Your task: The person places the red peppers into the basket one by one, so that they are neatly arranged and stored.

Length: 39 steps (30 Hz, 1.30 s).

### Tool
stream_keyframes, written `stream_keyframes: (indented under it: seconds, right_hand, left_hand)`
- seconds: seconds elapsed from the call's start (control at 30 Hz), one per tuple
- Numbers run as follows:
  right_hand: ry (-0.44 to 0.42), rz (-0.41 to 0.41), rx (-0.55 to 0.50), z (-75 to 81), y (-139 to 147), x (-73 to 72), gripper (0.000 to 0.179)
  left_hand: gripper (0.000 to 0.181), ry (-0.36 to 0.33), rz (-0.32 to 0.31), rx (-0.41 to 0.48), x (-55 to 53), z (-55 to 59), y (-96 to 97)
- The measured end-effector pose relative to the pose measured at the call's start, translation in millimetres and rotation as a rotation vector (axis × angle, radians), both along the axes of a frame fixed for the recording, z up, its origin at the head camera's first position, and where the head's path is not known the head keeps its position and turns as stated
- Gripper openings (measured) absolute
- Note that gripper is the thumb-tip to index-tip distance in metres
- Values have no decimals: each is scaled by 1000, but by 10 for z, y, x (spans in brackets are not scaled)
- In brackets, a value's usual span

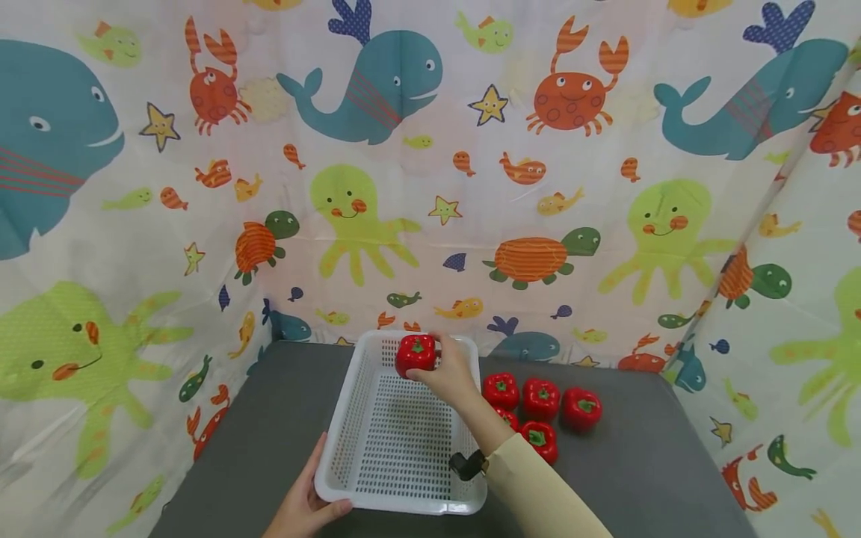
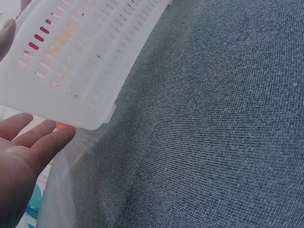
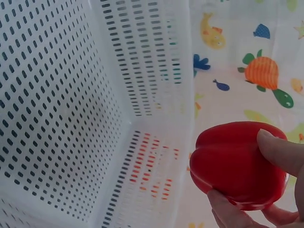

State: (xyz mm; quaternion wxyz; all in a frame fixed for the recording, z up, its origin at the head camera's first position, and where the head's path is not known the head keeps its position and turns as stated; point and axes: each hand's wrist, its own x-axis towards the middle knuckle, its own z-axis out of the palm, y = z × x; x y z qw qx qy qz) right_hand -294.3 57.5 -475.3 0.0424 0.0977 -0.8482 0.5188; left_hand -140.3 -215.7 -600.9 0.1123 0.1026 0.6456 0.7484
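A red bell pepper [image 1: 415, 355] with a green stem is held by my right hand [image 1: 449, 371] over the far end of a white plastic basket [image 1: 397, 504]. In the right wrist view, thumb and fingers pinch the pepper [image 3: 237, 164] from both sides, above the basket's slotted wall [image 3: 142, 61]. My left hand [image 1: 306, 497] lies at the basket's near left corner, its fingers along the left side and its thumb by the front rim. The left wrist view shows those fingers [image 2: 47, 140] extended beside the slotted basket [image 2: 57, 99].
Several more red bell peppers [image 1: 540, 398] sit grouped on the dark grey table [image 1: 646, 463], just right of the basket. A curtain [image 1: 430, 202] printed with sea animals hangs behind the table and along both sides. A small black device [image 1: 467, 465] is strapped to the right wrist.
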Motion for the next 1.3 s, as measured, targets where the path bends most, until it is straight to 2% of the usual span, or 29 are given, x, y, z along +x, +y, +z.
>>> stream_keyframes:
  seconds: [0.17,0.4,0.5,0.77,0.9,1.13,1.3]
  right_hand:
    - [-15,-2,16,-69,-144,-85,82]
    - [-105,-32,74,-180,-304,-177,84]
    - [-124,-38,69,-244,-369,-206,84]
    - [-147,-108,28,-495,-512,-308,84]
    - [-152,-113,10,-615,-577,-360,85]
    - [-153,-124,48,-724,-665,-447,88]
    - [-153,-138,93,-767,-668,-511,90]
  left_hand:
    - [110,-1,-3,-2,21,6,-21]
    - [111,-23,-19,5,34,-20,-32]
    - [111,-34,-20,15,41,-17,-38]
    - [112,-34,-21,19,62,-4,-47]
    - [113,-26,-20,-3,58,-10,-56]
    - [109,29,-41,10,5,-25,-58]
    - [109,9,-37,21,-13,5,-25]
